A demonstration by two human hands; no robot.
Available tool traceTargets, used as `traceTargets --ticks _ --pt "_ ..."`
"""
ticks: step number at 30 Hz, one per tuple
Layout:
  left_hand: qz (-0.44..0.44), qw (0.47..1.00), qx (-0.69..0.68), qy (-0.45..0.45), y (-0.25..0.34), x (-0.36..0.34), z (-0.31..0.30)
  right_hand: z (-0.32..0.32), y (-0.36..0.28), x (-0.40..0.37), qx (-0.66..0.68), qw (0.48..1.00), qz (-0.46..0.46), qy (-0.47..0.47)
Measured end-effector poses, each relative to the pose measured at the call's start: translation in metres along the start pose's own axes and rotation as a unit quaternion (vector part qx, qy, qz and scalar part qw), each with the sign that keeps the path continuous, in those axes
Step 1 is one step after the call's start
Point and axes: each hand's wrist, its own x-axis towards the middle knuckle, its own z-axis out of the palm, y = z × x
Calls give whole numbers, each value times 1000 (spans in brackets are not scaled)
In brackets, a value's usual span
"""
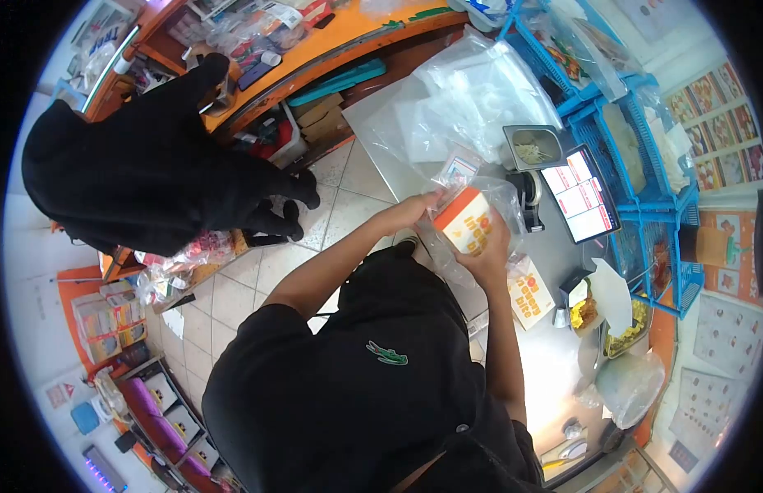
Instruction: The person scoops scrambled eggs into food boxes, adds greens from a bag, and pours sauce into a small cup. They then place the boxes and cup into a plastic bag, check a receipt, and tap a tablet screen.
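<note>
A white takeaway box (465,228) with an orange lid edge and "joy in every bite" print sits in a clear plastic bag (507,197) over the near edge of the steel table. Wrapped around the box's right side, my right hand (488,256) grips it. My left hand (414,211) is closed at the upper left corner, its fingers pinching the bag beside the box. A small printed packet (459,168) shows just beyond my left fingertips. Another printed box (531,294) lies on the table to the right of my right hand.
Clear bags (472,99) are stacked on the table (381,123). Further right are a metal pan (533,148), a black tape dispenser (527,197), a tablet (580,195), an open food box (609,297) and blue baskets (620,148). A person in black (143,172) bends at the orange counter.
</note>
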Motion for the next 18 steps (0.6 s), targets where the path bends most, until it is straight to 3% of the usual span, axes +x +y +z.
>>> traceTargets --ticks 1,3,7,8,10,11,13,14,15,17,18 --pt "112 984 125 58 -14 7 -6 3 3 -1 -82 996 -6 -33" --pt "316 862 360 165 -57 25 -18 -7 -12 1 -167 976 82 -111" --pt "423 787 389 224 -6 -53 43 -16 -8 12 -327 902 157 -235" --pt "444 802 337 216 7 -64 47 -15 -7 15 -365 875 164 -273" --pt "476 826 234 192 34 -83 50 -2 6 14 -409 870 149 -233" --pt "436 860 216 153 38 -89 50 3 8 12 -430 864 146 -216" --pt "405 905 29 127 30 -78 54 10 -3 13 -414 868 178 -210" --pt "378 917 -64 105 27 -69 61 1 -29 20 -398 863 204 -235" --pt "396 907 -66 128 30 -65 63 -18 -50 22 -380 855 239 -257" --pt "405 903 -57 129 38 -61 49 -56 -42 6 -231 929 175 -232" --pt "399 909 -43 114 38 -59 39 -100 -53 5 -51 952 119 -277"
